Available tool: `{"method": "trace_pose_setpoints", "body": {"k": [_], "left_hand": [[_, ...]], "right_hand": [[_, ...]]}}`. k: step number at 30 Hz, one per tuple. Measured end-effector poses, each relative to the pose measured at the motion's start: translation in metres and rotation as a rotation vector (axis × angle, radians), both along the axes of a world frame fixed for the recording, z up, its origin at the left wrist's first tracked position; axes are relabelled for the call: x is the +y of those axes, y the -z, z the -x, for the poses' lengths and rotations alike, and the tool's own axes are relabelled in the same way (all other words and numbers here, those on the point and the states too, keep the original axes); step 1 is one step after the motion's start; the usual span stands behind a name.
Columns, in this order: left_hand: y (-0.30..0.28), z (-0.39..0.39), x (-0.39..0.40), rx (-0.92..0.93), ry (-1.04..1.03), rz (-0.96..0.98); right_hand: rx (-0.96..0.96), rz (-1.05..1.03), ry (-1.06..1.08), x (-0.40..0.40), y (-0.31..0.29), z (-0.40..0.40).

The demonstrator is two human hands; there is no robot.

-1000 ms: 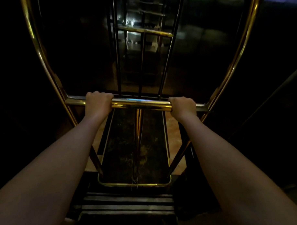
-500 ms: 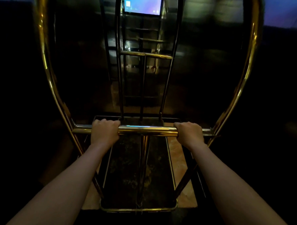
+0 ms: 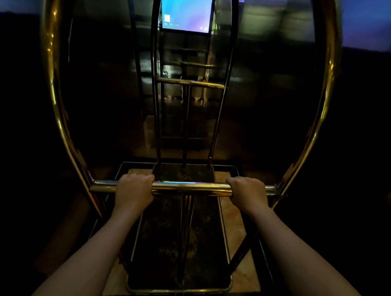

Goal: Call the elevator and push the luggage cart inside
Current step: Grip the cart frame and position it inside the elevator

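The brass luggage cart (image 3: 51,80) fills the view, its two curved uprights rising left and right. My left hand (image 3: 133,190) and my right hand (image 3: 248,193) both grip its horizontal handle bar (image 3: 192,188), arms stretched out. Below the bar lies the cart's dark carpeted deck (image 3: 164,246), with nothing on it. The cart's far end frame (image 3: 190,83) stands close to the elevator's dark reflective back wall (image 3: 269,95).
A lit blue screen (image 3: 187,12) hangs on the back wall at top centre. Pale marble floor (image 3: 237,255) shows beside the deck. Both sides of the cabin are dark; its side walls cannot be made out.
The view has tilted up, so the handle bar and my hands now sit lower in frame, and the blue screen has come into sight. The cart has rolled closer to the back wall.
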State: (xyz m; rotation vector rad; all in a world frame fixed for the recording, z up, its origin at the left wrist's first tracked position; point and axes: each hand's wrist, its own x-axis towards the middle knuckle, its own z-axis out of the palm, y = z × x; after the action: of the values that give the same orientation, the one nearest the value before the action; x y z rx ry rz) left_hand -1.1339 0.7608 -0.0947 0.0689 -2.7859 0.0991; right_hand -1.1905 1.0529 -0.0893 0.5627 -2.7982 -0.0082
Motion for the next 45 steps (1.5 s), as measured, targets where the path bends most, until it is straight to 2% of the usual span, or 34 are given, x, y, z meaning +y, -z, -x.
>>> {"method": "trace_pose_setpoints", "body": {"k": [7,16,18,20,23,24,26,28,30,32,34,36,45], "left_hand": [[-0.005,-0.005,0.005,-0.004,-0.034,-0.009],[-0.002,-0.011,-0.004,0.066,0.057,-0.062],[-0.001,-0.008,-0.007,0.032,0.065,-0.090],[-0.004,-0.007,-0.011,-0.078,0.102,-0.141],[-0.021,-0.009,-0.022,-0.169,0.173,-0.296],[-0.030,-0.012,-0.026,-0.107,0.197,-0.318],[-0.056,-0.020,-0.039,0.197,0.180,-0.261],[-0.091,-0.029,-0.053,0.530,0.020,-0.248],[-0.126,-0.033,-0.067,0.735,-0.170,-0.359],[-0.146,-0.027,-0.077,0.793,-0.241,-0.585],[-0.152,-0.014,-0.083,0.778,-0.227,-0.814],[-0.149,-0.004,-0.086,0.778,-0.226,-0.950],[-0.140,0.003,-0.080,0.865,-0.271,-0.856]], "right_hand": [[-0.013,-0.011,-0.024,0.002,-0.006,-0.002],[-0.017,0.002,-0.028,0.003,-0.005,-0.006],[-0.004,-0.006,-0.028,0.002,-0.006,-0.005],[0.000,-0.005,-0.024,0.001,-0.006,-0.004],[0.015,-0.008,-0.013,0.000,-0.007,0.000],[0.016,-0.005,-0.014,0.000,-0.007,0.002],[0.008,0.004,-0.016,0.000,-0.004,0.005],[-0.006,-0.001,0.002,0.002,0.000,0.008],[-0.009,0.001,0.005,0.004,0.003,0.010],[-0.013,0.000,0.003,0.004,0.003,0.010],[0.002,0.005,-0.013,0.004,0.002,0.008],[0.004,0.016,-0.023,0.005,0.001,0.007],[0.000,0.033,-0.009,0.005,0.002,0.002]]}}
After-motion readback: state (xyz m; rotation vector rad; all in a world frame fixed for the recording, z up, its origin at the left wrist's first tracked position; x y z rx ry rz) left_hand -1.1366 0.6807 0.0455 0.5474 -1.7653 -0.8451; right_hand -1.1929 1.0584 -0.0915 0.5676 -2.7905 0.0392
